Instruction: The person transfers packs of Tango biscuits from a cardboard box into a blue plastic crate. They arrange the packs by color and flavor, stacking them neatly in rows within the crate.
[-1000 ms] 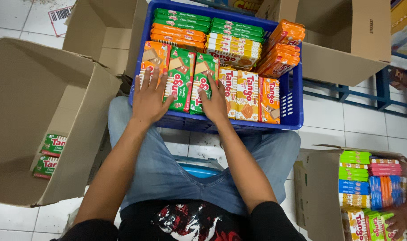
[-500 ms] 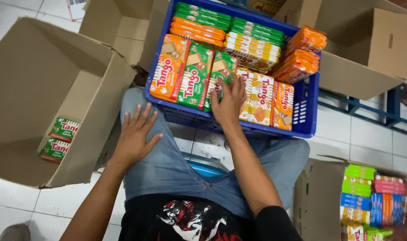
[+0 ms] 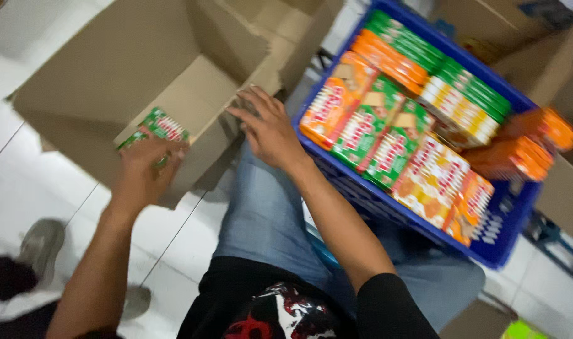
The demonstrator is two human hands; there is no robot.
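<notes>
White tiled floor with dark grout lines, evenly lit, a grey shoe at lower left, blue metal frame at right edge

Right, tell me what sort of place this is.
Probably a shop stockroom or small warehouse: a blue plastic crate packed with boxed snack packets, open cardboard cartons around it, and a bare white tiled floor.

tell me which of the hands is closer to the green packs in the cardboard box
Left. The left hand is at the green packs inside the cardboard box, fingers on them. The right hand is off to their right, at the box's flap beside the blue crate.
</notes>
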